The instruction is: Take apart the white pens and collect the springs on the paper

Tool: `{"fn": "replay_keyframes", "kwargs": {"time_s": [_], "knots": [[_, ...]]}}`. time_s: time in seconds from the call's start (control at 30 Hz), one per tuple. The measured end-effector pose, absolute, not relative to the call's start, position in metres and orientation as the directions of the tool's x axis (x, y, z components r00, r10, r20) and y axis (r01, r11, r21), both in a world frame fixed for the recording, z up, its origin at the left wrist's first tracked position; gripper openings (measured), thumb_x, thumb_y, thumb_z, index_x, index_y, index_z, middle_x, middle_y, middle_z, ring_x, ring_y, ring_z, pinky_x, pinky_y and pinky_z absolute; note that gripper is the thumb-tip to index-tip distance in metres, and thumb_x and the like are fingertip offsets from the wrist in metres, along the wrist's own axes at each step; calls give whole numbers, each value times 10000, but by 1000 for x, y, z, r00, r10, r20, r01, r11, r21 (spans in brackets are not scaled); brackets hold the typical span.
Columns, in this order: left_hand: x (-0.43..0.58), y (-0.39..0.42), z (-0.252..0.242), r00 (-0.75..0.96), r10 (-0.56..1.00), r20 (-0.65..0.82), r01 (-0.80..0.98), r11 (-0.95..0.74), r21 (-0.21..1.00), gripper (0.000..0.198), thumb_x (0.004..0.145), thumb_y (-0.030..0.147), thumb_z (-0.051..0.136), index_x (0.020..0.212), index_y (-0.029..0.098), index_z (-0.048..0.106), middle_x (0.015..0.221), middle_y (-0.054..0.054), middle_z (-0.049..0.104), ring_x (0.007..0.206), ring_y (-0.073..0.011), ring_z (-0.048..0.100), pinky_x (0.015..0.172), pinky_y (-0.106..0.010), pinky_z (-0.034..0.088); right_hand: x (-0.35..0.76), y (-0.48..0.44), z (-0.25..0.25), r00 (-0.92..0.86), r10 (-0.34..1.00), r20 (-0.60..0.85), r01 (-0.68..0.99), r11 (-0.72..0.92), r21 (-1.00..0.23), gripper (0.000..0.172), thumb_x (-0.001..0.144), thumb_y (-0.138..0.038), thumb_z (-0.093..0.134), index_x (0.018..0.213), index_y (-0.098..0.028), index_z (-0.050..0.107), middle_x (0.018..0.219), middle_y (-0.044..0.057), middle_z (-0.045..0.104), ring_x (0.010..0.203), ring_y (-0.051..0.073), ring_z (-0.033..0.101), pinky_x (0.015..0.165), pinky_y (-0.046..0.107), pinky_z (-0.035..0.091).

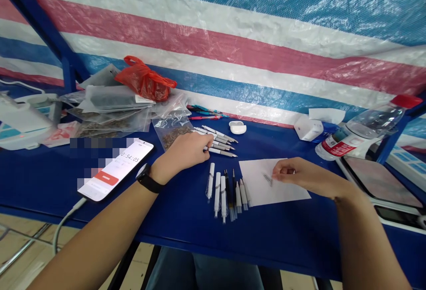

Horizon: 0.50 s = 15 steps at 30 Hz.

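Observation:
My left hand (188, 151) is closed at the near ends of a row of assembled white pens (219, 141), its fingertips on the closest pen (222, 152). Over a white sheet of paper (256, 192), my right hand (293, 172) has thumb and fingers pinched together. Small metal springs (267, 178) lie on the sheet at those fingertips; whether one is between them is hidden. Between the hands are white pen barrels (217, 194) with clips, dark ink refills (230, 192) and grey-white tapered pen parts (241, 194), lined up side by side.
A lit phone (116, 170) on a cable lies left. Behind are plastic bags of small parts (173, 132), a red bag (144, 79), coloured pens (206, 115) and a white earbud case (237, 127). A bottle (359, 130) and a scale (382, 183) stand right.

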<state>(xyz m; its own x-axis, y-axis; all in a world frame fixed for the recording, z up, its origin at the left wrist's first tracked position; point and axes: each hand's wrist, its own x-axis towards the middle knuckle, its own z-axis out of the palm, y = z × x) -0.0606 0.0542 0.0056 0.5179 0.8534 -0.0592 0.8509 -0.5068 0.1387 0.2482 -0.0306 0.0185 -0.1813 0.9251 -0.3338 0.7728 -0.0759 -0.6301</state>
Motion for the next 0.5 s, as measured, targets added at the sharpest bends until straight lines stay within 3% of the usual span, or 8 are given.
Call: {"fn": "replay_keyframes", "kwargs": {"time_s": [0.13, 0.27, 0.5], "knots": [[-63, 55, 9, 520, 853, -40, 835, -498, 232, 120, 824, 206, 580, 930, 218, 636, 790, -19, 685, 713, -218, 637, 577, -288, 329, 251, -32, 21, -73, 993, -88, 754, -3, -657, 468, 855, -661, 612, 865, -212, 743, 763, 41, 663, 678, 191, 558, 591, 303, 412], [-61, 54, 13, 530, 847, 33, 782, -504, 368, 75, 795, 215, 630, 869, 205, 638, 712, 16, 638, 654, -179, 593, 602, -279, 343, 234, -31, 22, 5, 996, 94, 727, 61, -684, 537, 827, -742, 608, 813, -212, 689, 713, 24, 612, 648, 177, 510, 588, 305, 387], [-40, 38, 9, 597, 770, 224, 573, -605, 552, 40, 786, 180, 690, 772, 181, 653, 673, 38, 532, 655, -137, 540, 634, -256, 358, 179, -33, 7, -47, 998, 35, 579, 55, -813, 636, 873, -814, 492, 695, -210, 584, 629, -6, 515, 587, 149, 468, 557, 281, 377]]}}
